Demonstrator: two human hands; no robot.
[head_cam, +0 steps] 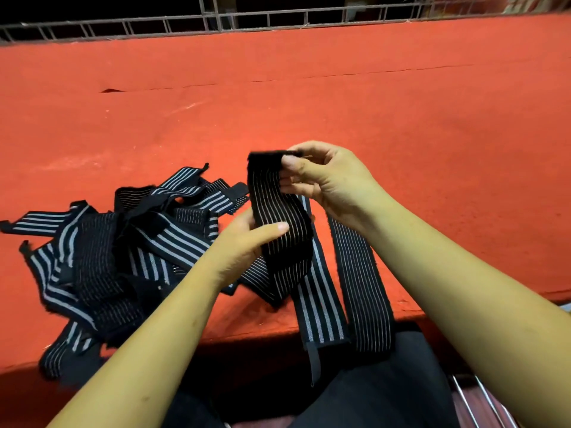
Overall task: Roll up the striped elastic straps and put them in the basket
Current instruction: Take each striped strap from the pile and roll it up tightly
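left hand grips striped strap | right hand fingers pinch its top end | more straps lie on counter

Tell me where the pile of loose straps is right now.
In the head view, the pile of straps lies on the red table, lower left near its front edge, just left of the left hand.
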